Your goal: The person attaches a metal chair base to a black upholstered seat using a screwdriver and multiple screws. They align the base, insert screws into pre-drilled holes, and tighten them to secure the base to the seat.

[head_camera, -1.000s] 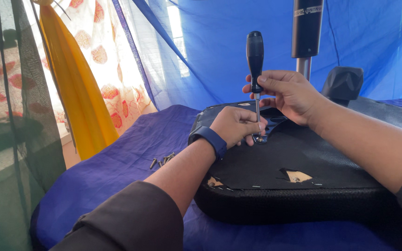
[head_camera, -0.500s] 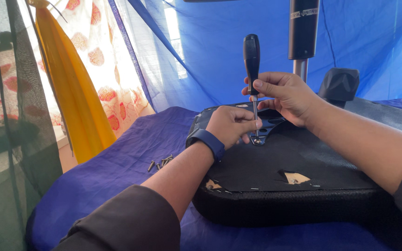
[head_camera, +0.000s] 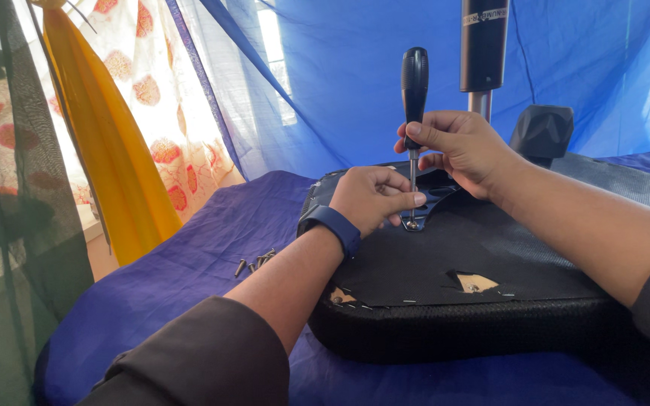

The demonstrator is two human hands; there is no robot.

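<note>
- Screwdriver [head_camera: 414, 98]: upright, black handle, tip on a screw [head_camera: 412, 223] in the metal bracket at the seat's far middle.
- Right hand [head_camera: 457, 146]: fingers curled shut round the handle's lower end.
- Left hand [head_camera: 374, 197]: fingers pinched closed, steadying the shaft near the tip.
- Chair seat [head_camera: 475, 301]: upside down on the blue cloth [head_camera: 189, 263].
- Loose screws [head_camera: 256, 262]: lying on the cloth left of the seat; judged partly done, this screw not finished.
</note>
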